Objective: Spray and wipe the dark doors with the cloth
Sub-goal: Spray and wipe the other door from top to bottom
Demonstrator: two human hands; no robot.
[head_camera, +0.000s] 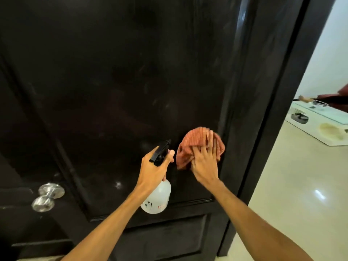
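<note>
1. Dark wooden door (116,81) fills most of the head view, a glossy raised panel with faint smears and streaks showing on it.
2. Right hand (204,162) lies flat on a reddish ribbed cloth (199,144), fingers spread and fairly straight, pressing the cloth against the door near the right edge of the panel. Flat palm likely spreads pressure over more cloth for wiping.
3. Left hand (156,166) grips the neck of a spray bottle (157,196), fingers curled round it under the black trigger head (161,152). One fingertip shows at the front near the trigger; cannot tell if it is squeezing.
4. Bottle is clear or white plastic, held in the air just left of the cloth, nozzle aimed up toward the door. It is probably kept close so spray and wipe can alternate without putting it down.
5. Step in hand, by my judgement: wiping the lower right of the upper panel. The lower panel and the rest of the door look still to do.
6. Silver door knob (47,196) sits low left on the neighbouring door leaf, well apart from both hands.
7. Right of the dark frame (278,91), a pale tiled floor (293,185) and a low white unit (318,125) show through the opening.
</note>
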